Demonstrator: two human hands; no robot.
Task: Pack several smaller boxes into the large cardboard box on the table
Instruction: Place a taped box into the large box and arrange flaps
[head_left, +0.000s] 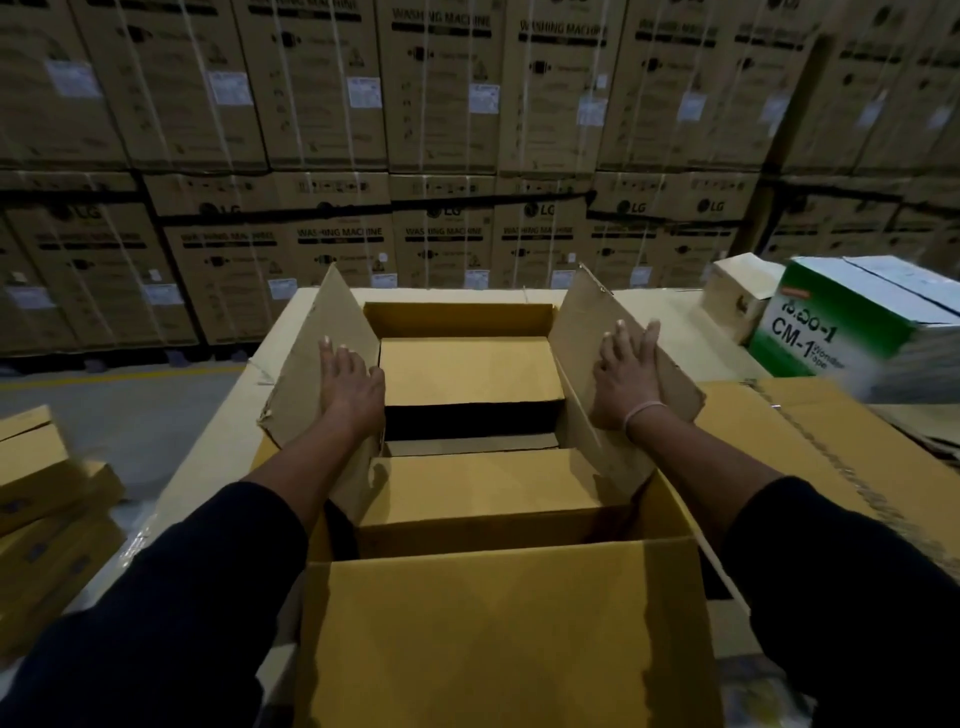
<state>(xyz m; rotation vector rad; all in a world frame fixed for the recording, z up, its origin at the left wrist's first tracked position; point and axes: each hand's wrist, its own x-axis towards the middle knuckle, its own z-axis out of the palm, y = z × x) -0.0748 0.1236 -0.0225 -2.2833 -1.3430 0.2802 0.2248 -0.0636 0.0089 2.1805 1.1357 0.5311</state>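
Nearest, one large box (498, 623) on the table (218, 457), flaps up, two small boxes (483, 488) inside. Left hand (350, 387) flat on left flap (311, 364), right hand (626, 379) flat on right flap (582, 322), fingers straight, grasping nothing. Beyond, one green box (852, 322).

Green-and-white box (857, 332) (print blurred) cut by right edge
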